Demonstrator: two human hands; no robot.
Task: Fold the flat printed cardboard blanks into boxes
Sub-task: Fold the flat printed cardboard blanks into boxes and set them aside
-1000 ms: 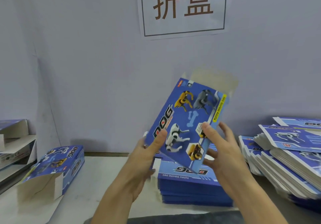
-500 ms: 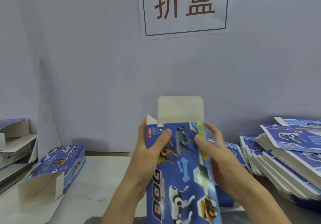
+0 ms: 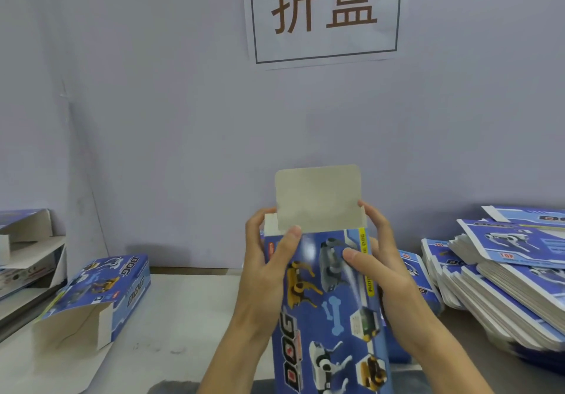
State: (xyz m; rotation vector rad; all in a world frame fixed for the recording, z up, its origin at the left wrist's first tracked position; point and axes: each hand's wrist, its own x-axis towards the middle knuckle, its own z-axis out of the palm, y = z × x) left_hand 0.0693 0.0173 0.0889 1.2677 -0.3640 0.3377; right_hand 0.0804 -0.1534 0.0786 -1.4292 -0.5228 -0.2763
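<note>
A blue printed cardboard box blank (image 3: 328, 308), showing robot dogs, a pale bone and the word "DOG", is held upright in the middle of the view, above the near edge of the pale counter (image 3: 189, 308). Its plain grey top flap (image 3: 318, 198) stands straight up and unfolded, with a small side tab visible at each upper corner. The blank is gripped at its upper part by both hands. The left hand (image 3: 269, 259) is wrapped round the left edge, its thumb laid across the printed front just under the flap. The right hand (image 3: 376, 262) is clamped on the right edge, its thumb pressed on the front beside the yellow strip and its fingers reaching up behind the right tab.

On the left of the counter a blue folded box of the same print (image 3: 101, 296) is seen lying on its side, its near end open with the flaps out. Farther left, an open grey-lined carton (image 3: 27, 241) is partly in view at the edge. On the right, a slumped stack of flat blue blanks (image 3: 504, 274) is spread across the counter, and a further low pile is partly hidden behind the right hand. On the far lavender wall (image 3: 153, 103) a white paper sign with brown characters (image 3: 324, 11) is fixed.
</note>
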